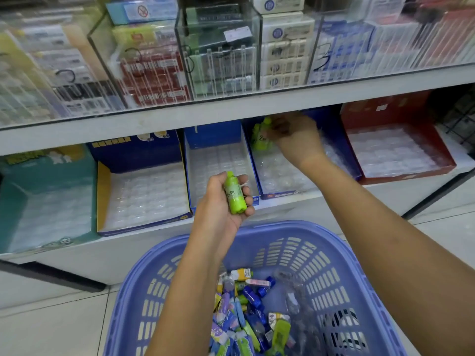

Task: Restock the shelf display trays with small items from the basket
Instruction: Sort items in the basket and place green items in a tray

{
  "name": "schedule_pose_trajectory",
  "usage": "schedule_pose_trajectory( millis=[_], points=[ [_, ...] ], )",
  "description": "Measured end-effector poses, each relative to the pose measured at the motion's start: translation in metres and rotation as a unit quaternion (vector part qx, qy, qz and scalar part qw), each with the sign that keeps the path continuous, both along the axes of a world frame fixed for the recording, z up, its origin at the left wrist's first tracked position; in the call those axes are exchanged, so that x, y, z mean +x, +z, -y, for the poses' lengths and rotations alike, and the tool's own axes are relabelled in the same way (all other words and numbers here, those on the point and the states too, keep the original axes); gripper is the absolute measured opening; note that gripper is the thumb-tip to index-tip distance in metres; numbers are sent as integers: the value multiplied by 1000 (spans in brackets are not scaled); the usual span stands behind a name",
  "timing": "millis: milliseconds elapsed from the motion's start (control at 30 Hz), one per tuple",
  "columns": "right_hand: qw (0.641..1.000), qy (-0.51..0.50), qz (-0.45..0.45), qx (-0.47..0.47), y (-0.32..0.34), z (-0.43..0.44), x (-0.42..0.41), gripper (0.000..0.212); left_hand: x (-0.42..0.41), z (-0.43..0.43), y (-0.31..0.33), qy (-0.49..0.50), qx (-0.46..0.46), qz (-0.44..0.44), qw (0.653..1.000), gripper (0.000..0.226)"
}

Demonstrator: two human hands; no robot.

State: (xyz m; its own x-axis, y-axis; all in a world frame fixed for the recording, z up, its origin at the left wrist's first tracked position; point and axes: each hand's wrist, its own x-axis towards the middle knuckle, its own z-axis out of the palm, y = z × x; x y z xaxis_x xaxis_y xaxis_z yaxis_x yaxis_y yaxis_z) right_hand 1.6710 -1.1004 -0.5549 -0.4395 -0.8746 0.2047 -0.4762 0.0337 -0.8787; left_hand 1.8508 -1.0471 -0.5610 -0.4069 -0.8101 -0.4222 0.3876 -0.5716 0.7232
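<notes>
My left hand (223, 201) grips a small lime-green bottle (234, 195) above the basket, in front of the shelf edge. My right hand (295, 136) reaches into the back of a blue display tray (282, 194) on the lower shelf, its blurred fingers at a cluster of lime-green bottles (261, 136) standing in the tray's clear insert. Whether those fingers grip a bottle is hidden by blur. A purple plastic basket (341, 255) sits below, holding several small colourful items (246, 312).
More display trays line the lower shelf: a teal one (46, 201), a yellow-and-blue one (144, 196), a blue one (218, 160) and a red one (398, 150). Clear cases of boxed goods fill the upper shelf (231, 109). Tiled floor lies at the left.
</notes>
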Motion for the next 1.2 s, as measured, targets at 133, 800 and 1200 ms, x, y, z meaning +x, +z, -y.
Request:
schedule_pose_trajectory(
  millis=[133,800,1200],
  points=[
    [994,10,-110,-17,-25,7,2,22,6,0,1,-8,-10,-33,999,39],
    [997,22,-13,79,0,-25,18,33,14,-12,-1,9,-222,107,969,21],
    [960,157,219,79,44,-87,40,19,-3,-21,1,110,-341,155,921,31]
  ],
)
